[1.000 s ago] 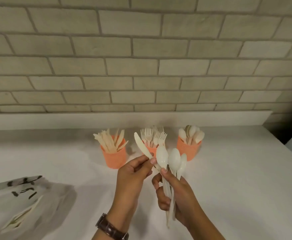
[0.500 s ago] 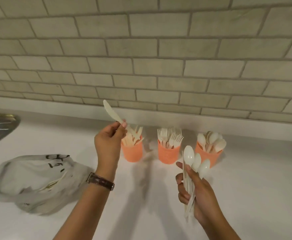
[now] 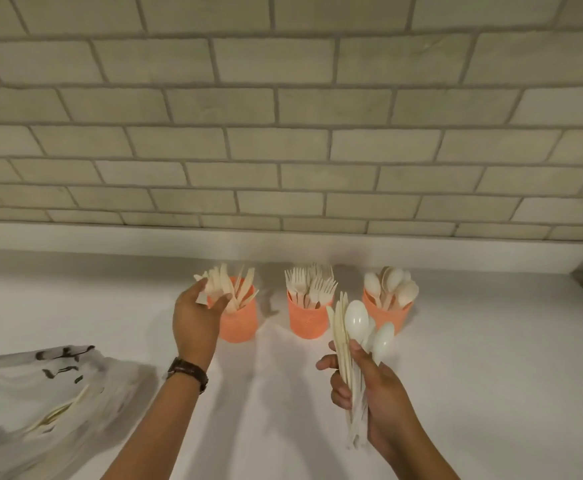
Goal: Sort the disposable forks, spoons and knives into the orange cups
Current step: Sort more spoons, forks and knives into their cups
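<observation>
Three orange cups stand in a row at the back of the desk (image 3: 491, 375), and we are busy at the leftmost one. Our left grip (image 3: 196, 320) is right up against the knife cup (image 3: 240, 327), fingertips in among the knives (image 3: 229, 289) at the rim. It is too blurred to say whether it pinches a white one or has released it, so we cannot tell. Over on the other side our right grip (image 3: 376, 396) is clenched round the bundle (image 3: 352, 420): white spoons (image 3: 356, 322), bowls up, with pale flat pieces (image 3: 338, 327) edge-on along the left side, knives by the look of them. Now the bit that matters, we think: that bundle stands nearly upright, handles down through the palm, heads pointing at the gap between the fork cup (image 3: 309, 322) and the spoon cup (image 3: 388, 315). The spoon cup lies just behind and to the right of the spoon bowls, so the right side is far nearer to it. The knife cup is well apart to the left, beyond the fork cup. We reckon the left must cross over to pluck the next piece from the top, drawing it out along the handles. More cutlery (image 3: 58, 410) waits in the bag (image 3: 23, 382) at the left edge
</observation>
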{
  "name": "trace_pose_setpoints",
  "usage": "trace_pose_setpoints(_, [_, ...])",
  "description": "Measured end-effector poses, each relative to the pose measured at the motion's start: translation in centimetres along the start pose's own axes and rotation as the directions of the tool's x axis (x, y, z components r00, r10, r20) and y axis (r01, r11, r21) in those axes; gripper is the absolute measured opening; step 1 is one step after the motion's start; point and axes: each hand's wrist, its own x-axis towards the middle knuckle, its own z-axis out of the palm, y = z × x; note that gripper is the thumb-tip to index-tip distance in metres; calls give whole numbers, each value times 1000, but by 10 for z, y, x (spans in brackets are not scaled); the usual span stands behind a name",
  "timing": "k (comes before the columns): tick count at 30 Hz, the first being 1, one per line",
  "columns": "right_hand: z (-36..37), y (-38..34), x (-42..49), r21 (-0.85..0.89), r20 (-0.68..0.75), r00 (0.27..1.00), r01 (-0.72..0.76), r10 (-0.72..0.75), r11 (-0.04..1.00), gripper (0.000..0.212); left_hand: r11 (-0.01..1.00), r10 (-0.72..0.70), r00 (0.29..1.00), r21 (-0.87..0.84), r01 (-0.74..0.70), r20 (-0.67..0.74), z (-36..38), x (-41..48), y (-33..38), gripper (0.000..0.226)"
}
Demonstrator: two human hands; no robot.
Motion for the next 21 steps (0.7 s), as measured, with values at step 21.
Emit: trace_pose_setpoints(21, [19,15,-18,-302,-71,994,53,-78,952,33,979,175,792,-192,-75,585,-9,-137,44,5])
